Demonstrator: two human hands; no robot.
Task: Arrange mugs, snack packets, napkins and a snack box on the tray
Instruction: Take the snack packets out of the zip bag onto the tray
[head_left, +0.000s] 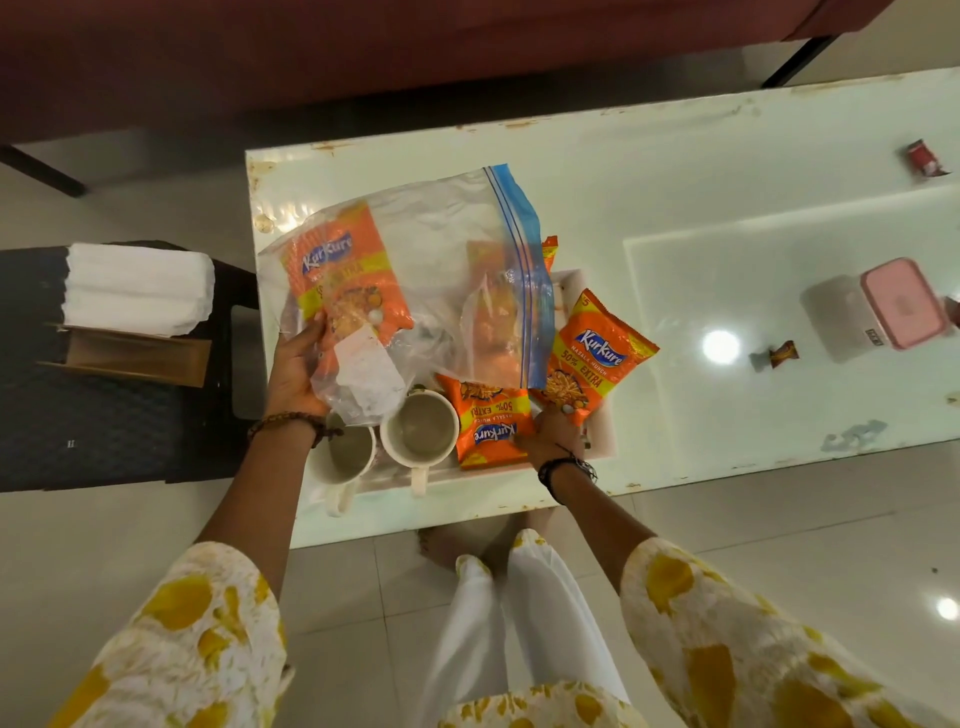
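Observation:
My left hand grips a clear zip bag with a blue seal, held over the white tray. One orange snack packet is still inside the bag. Two white mugs stand on the tray's near left, handles toward me. My right hand holds the near corner of an orange packet on the tray's right side. Another orange packet lies flat beside the mugs. A further packet shows through the bag near the tray's far edge.
The tray sits at the near left corner of a white glass table. A pink-lidded snack box stands at the right, with small wrapped sweets nearby. White napkins are stacked on a dark stool at the left.

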